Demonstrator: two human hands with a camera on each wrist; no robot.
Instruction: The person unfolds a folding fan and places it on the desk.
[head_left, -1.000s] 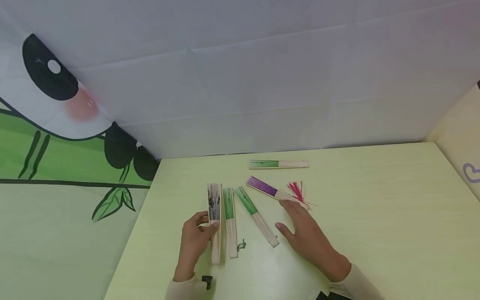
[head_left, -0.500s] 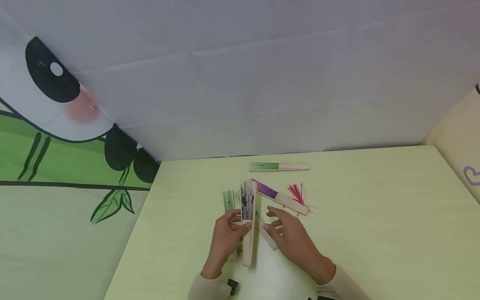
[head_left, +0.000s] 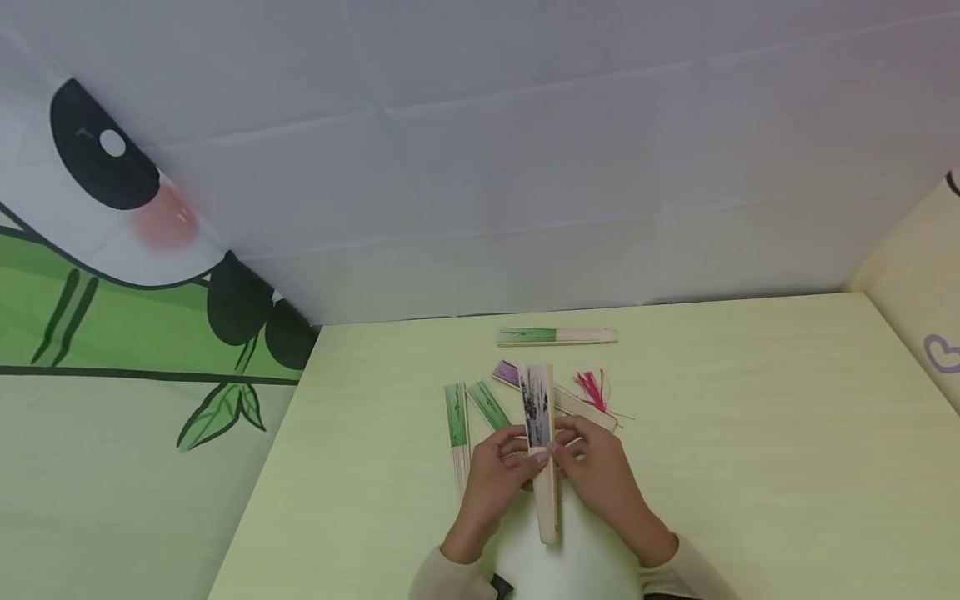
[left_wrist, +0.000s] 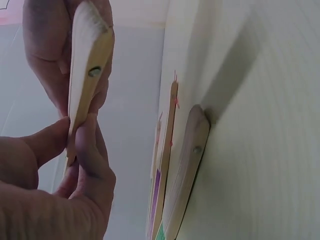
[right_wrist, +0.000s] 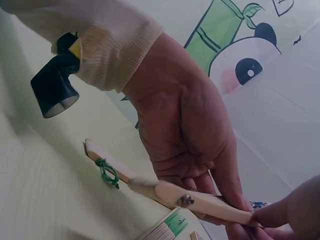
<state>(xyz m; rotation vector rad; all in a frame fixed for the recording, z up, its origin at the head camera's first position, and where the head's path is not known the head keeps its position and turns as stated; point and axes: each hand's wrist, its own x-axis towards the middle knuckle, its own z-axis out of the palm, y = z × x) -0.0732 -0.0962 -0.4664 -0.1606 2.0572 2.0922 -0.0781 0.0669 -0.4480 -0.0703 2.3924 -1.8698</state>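
Holding the folded gray-print fan up off the counter, pinched around mid-length in both left grip and right grip. Looks like setting up to spread it, so probably calls for gently easing it apart.

The held fan looks, below its print, like smooth matt wood with 1 glossy metal rivet; I see a tabletop with soft sheen, creased cloth backdrop, ribbed knit cuff.
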